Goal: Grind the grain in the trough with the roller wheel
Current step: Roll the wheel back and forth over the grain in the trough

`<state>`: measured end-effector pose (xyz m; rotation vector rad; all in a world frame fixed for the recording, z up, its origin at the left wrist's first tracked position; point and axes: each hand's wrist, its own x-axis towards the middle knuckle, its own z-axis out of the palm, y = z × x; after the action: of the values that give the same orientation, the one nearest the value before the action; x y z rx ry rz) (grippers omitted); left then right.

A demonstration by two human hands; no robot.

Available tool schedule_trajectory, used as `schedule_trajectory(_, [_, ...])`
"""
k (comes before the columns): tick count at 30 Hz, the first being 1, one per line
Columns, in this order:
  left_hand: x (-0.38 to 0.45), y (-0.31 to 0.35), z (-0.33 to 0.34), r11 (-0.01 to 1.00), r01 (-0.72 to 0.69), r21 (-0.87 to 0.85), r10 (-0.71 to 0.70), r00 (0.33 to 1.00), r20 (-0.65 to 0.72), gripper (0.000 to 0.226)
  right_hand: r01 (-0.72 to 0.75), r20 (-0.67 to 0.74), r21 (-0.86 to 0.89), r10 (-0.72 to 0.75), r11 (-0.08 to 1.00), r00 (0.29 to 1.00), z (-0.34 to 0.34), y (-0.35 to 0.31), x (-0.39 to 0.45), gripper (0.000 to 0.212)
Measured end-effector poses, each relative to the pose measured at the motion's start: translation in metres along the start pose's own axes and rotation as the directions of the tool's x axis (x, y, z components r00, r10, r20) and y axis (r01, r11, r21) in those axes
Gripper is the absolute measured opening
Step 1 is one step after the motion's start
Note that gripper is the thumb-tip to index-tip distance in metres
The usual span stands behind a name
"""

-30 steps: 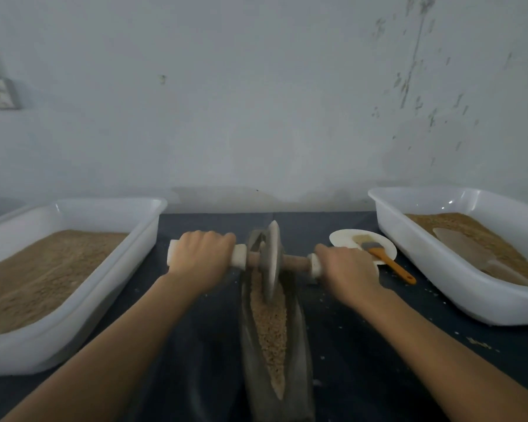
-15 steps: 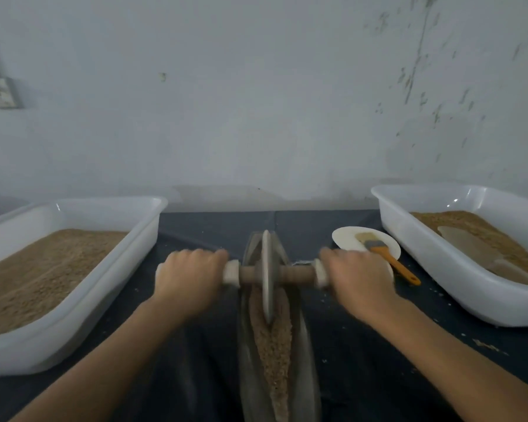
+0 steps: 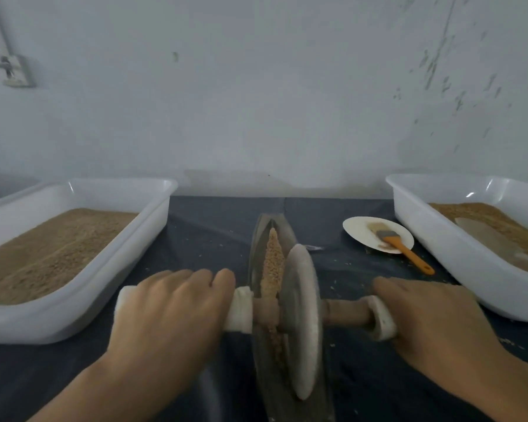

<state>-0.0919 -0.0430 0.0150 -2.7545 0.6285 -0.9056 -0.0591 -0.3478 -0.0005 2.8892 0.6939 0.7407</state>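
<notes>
A narrow boat-shaped metal trough [image 3: 258, 239] lies lengthwise on the dark table, with pale brown grain [image 3: 273, 263] heaped along its groove. The roller wheel [image 3: 302, 318], a grey disc on a wooden axle with white padded ends, stands in the near half of the trough. My left hand [image 3: 171, 312] grips the left handle. My right hand [image 3: 433, 321] grips the right handle. The wheel hides the grain beneath it.
A white tub [image 3: 73, 303] of fine brown meal stands at the left. A second white tub [image 3: 457, 254] at the right holds grain and a scoop. Between trough and right tub lies a paper plate [image 3: 360, 236] with an orange-handled brush [image 3: 406, 251]. A wall stands close behind.
Both hands have pulled the wheel along the trough from its far end toward me. Grain at the far end now lies uncovered.
</notes>
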Motion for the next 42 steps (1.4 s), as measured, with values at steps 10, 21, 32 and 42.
schedule_trajectory(10, [0.097,-0.046,0.105,0.958,0.274,0.088,-0.284,0.948,0.141,0.020,-0.159,-0.036,-0.211,0.155,0.964,0.987,0.066,0.015,0.127,0.023])
schedule_trajectory(21, [0.012,-0.001,0.033,0.996,0.094,0.001,-0.094,0.996,0.010,0.047,-0.021,-0.117,-0.040,0.016,0.999,0.993,0.017,-0.004,0.011,0.048])
schedule_trajectory(32, [0.075,-0.044,0.117,0.956,0.291,0.034,-0.293,0.952,0.088,0.032,-0.071,-0.020,-0.256,0.068,0.964,0.997,0.046,0.005,0.123,0.024])
schedule_trajectory(42, [0.023,-0.015,0.062,0.988,0.136,0.070,-0.139,0.989,0.053,0.056,0.009,-0.093,-0.181,-0.026,0.984,0.995,0.022,-0.006,0.045,0.055])
